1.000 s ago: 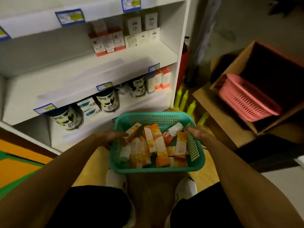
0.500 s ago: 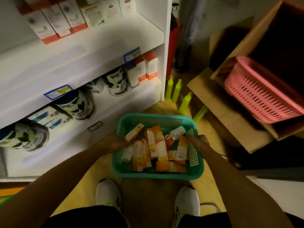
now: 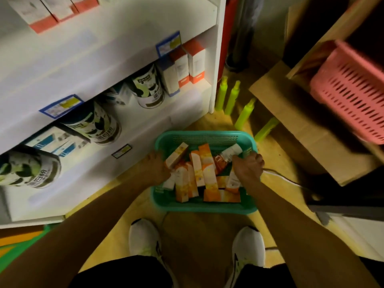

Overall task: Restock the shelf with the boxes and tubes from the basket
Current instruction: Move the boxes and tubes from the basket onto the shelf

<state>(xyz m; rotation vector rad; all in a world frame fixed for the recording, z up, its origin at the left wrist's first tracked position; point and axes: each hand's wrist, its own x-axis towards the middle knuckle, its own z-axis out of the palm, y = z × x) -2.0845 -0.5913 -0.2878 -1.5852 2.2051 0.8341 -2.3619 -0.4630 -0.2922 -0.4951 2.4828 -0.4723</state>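
Basket low over floor at 6 o'clock of shelf, left hand gripping 9 o'clock rim, right hand gripping 3 o'clock rim. Boxes piled loose, tube on top. Risk: tilt during set-down, stock slides out

A green basket, low over the floor before the white shelf, holds jumbled orange-and-white boxes and a tube.
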